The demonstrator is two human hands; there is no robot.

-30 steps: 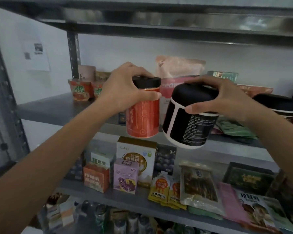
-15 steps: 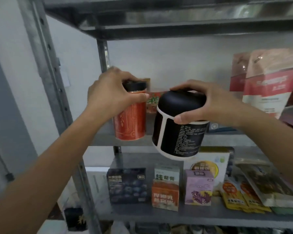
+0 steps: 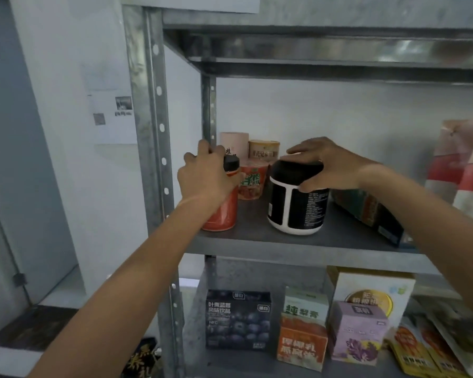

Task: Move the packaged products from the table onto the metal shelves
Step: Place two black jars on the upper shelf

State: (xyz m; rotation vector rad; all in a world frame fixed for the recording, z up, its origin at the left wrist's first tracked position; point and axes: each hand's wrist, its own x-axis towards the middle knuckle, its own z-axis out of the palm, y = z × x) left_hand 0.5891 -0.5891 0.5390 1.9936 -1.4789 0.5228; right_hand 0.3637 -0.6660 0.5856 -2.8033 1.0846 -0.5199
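Observation:
A red can with a black lid (image 3: 221, 214) stands on the grey metal shelf (image 3: 257, 248) at its left end, beside the upright post. My left hand (image 3: 206, 177) grips it around the top. To its right a black jar with white trim (image 3: 298, 204) stands on the same shelf. My right hand (image 3: 327, 166) holds this jar by its domed black lid, thumb at the front, fingers over the top.
Behind the two containers stand a red noodle cup (image 3: 253, 184), a pink tube (image 3: 234, 143) and a tan tub (image 3: 264, 150). A dark box (image 3: 372, 214) and red-white pouches (image 3: 464, 170) fill the right. The lower shelf holds several boxes (image 3: 238, 320) and sachets.
Both hands moved the can and the jar left and down onto the shelf surface; earlier the jar hung in the air in front of the shelf. The view shifted left.

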